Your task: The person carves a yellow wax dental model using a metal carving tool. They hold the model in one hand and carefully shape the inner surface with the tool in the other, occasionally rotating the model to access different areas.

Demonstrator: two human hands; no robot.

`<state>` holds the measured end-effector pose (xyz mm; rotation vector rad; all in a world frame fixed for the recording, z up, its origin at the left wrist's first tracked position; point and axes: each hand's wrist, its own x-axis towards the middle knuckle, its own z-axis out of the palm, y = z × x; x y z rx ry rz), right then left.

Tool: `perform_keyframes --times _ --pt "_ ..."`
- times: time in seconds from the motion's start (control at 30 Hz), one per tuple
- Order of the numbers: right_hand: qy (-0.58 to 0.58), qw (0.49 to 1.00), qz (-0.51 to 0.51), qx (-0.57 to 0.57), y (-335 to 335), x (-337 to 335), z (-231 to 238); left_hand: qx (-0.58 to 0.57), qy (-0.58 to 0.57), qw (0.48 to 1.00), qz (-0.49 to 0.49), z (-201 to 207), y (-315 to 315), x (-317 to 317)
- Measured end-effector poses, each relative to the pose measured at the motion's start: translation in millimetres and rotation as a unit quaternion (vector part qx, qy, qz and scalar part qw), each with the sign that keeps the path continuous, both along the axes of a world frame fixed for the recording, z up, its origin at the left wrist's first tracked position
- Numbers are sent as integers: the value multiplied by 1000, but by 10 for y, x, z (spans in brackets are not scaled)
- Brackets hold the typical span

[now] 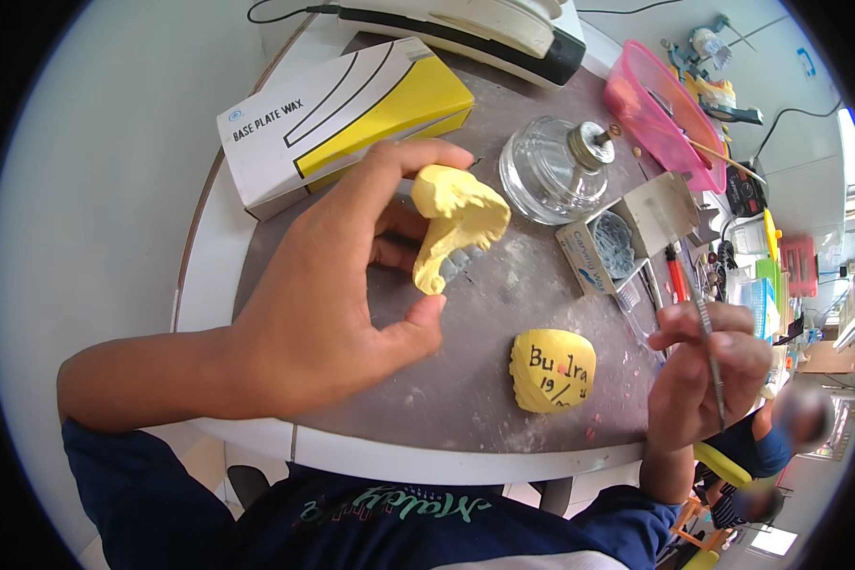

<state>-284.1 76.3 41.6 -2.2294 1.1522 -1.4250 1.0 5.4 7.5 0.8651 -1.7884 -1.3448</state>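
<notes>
Over grey tabletop [465,380], half-curled left hand [323,275] grips yellow cast [463,220].

Right of our left hand [318,280], we are finding bare tabletop [465,375]; a yellow cast [553,370] is interrupting it, and a glass jar [546,180] is blocking ahead to the right.

Matt, rough plaster mould [477,224]; ridged metal tool [705,328]; smooth glass jar [541,180]; glossy plastic basket [634,106], upper right; matt counter [446,380]

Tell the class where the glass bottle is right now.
In the head view, the glass bottle stands above and right of centre, just above the small open carton and left of the pink basket.
</notes>
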Motion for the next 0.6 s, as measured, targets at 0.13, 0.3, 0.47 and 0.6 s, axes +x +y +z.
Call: perform_keyframes --times 0.13,0.3,0.47,0.6 --pt "7 999 -10 -43 121 -176 259 33 22 999 17 31 46 7" --pt "32 998 -59 5 219 -325 434 0 -19 1000 22 62 45 -25" --pt "303 939 -88 139 438 -383 461 -88 -211 973 16 254 194 -1" --pt "420 894 -98 125 464 -304 287 -178 -257 949 39 268 408 85"
